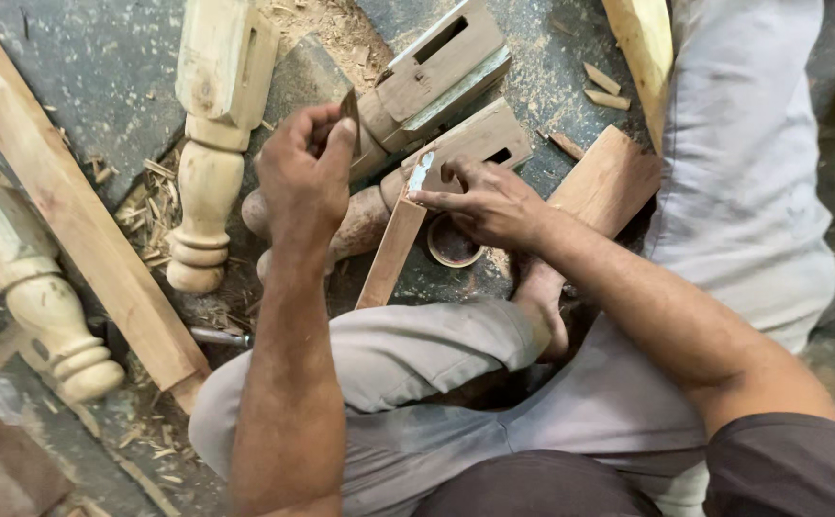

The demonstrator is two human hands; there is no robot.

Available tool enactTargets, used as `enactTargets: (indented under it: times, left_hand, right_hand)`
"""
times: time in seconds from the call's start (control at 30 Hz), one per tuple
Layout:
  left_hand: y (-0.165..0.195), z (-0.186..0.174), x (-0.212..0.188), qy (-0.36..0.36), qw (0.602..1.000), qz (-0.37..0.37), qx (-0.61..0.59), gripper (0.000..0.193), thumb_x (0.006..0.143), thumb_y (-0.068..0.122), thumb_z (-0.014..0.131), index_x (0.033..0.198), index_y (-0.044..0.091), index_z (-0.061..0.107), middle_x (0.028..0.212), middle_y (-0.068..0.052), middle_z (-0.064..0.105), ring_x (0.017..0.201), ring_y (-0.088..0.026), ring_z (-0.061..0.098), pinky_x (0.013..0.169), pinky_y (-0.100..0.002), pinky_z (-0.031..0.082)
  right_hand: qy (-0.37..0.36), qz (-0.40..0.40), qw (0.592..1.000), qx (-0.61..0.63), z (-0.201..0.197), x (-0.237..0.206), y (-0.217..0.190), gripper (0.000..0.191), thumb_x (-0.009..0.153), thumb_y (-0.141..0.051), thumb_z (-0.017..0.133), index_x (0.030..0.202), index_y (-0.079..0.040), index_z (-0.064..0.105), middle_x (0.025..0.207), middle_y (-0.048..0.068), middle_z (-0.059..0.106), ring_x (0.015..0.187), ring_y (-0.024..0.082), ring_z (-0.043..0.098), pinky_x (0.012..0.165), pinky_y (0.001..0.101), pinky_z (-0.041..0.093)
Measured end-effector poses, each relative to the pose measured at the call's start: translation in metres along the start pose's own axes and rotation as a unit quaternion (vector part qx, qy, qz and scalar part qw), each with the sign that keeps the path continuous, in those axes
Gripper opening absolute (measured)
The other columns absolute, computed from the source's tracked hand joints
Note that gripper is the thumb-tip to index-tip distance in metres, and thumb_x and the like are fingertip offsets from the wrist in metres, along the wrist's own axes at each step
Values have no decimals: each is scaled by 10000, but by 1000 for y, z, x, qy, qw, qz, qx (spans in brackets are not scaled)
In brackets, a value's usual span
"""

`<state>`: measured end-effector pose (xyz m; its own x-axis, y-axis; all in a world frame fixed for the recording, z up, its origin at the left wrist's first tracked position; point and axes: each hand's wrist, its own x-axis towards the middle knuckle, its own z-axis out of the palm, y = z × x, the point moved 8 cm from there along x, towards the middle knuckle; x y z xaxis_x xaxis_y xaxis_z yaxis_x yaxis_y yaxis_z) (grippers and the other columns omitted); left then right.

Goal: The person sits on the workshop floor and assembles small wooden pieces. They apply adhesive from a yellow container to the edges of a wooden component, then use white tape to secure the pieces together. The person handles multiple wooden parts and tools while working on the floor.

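the right hand (494, 206) grips the slat (393, 244) with closed fingers, the left hand (307, 177) pinches a small piece (350, 105); better keep the slat steady on the leg (436, 158).

hands (304, 177) (489, 203) on wooden slat (393, 251)

Four turned wooden legs surround you: two pale ones, one upright at top (214, 124) and one at the left edge (39, 287), and two darker mortised legs (436, 62) (408, 177) lying side by side. Two flat wooden slats: a long one (82, 220) on the left and a short one (393, 249) under your fingers. One small round tin (453, 244). Two hands, left (307, 177) and right (494, 203).
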<state>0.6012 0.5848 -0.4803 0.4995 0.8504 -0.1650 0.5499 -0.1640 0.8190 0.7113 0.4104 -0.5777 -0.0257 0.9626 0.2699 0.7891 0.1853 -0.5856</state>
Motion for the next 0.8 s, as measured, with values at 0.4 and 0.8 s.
enactTargets:
  times: [0.4,0.8]
  left_hand:
    - [3,14,-6,-35,997,22,-68,203,996,122,691,1137,-22,719,982,-53,773,856,-64,711,774,-224,602]
    - [16,-6,-8,-10,995,55,-77,186,982,121,712,1108,-13,738,873,-34,732,745,-63,621,656,-220,505]
  right_hand:
    - [-94,69,993,-3,20,1,4,666,943,-190,640,1544,-406,453,943,131,589,744,284,630,666,432,525]
    - [77,-24,936,-342,5,2,-7,675,969,-217,632,1580,-421,433,960,63,595,756,189,527,699,386,402]
